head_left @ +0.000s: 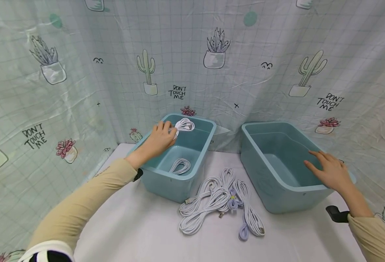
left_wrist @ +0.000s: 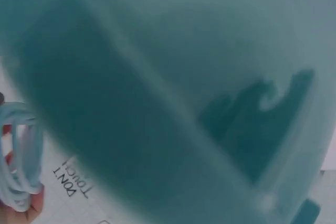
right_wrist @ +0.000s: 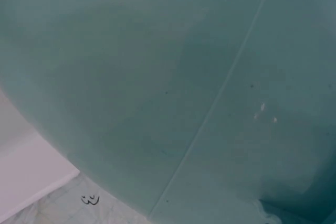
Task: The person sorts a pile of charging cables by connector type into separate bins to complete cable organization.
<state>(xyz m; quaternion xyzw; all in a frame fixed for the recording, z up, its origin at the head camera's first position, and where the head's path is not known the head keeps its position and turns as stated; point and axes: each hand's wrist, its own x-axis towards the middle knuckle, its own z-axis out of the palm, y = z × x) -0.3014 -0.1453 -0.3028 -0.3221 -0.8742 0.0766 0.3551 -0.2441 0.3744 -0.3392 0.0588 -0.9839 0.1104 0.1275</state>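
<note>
My left hand (head_left: 161, 138) grips a coiled white cable (head_left: 185, 124) above the left blue bin (head_left: 166, 185). In the left wrist view the looped cable (left_wrist: 22, 156) shows at the left edge with fingertips around it, and the bin wall fills most of the picture. A second white cable coil (head_left: 181, 166) lies on that bin's floor. My right hand (head_left: 331, 173) is at the near right rim of the right blue bin (head_left: 277, 198), fingers loosely spread over its inside and holding nothing. The right wrist view shows just bin wall, with the hand out of sight.
Between the bins and in front of them lies a pile of several bundled white cables (head_left: 208, 207), with thin lilac cables (head_left: 243, 232) among them. All this stands on a white tabletop (head_left: 159, 233). A cactus-print curtain (head_left: 185, 54) hangs close behind and at the sides.
</note>
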